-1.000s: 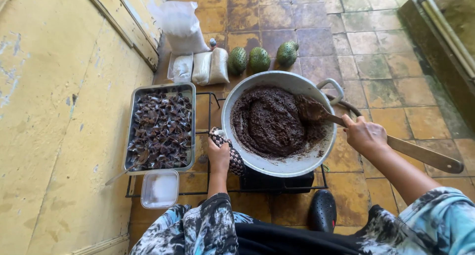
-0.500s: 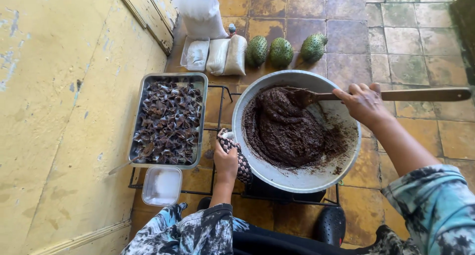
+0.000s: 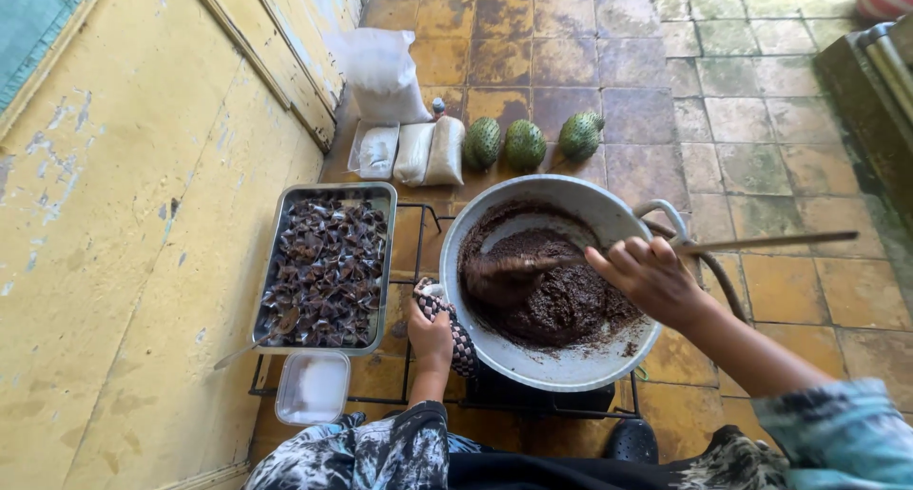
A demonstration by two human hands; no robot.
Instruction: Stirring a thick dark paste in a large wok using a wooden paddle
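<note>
In the pan (image 3: 571, 362), our right hand (image 3: 651, 279) grips the wooden paddle (image 3: 609, 256); our left hand (image 3: 431, 335) clamps the cloth (image 3: 463, 343) on the rim; dark paste (image 3: 561, 300) looks thick, stirring unfinished.

Pan (image 3: 609, 362) on stove rack (image 3: 418, 226), centre; mash (image 3: 561, 300) inside, wooden paddle (image 3: 761, 243) lying across it, handle out right. Right hand (image 3: 651, 279) on paddle over pan; left hand (image 3: 433, 336) with cloth (image 3: 461, 343) at pan's left rim. Tray (image 3: 328, 267) just left of pan — spoon (image 3: 257, 338) at its near corner, small lidded box (image 3: 312, 387) nearer still. Behind pan: three fruits (image 3: 525, 144) in row, bags (image 3: 414, 153) to their left — big sack (image 3: 385, 72) farther back by wall (image 3: 124, 243).
</note>
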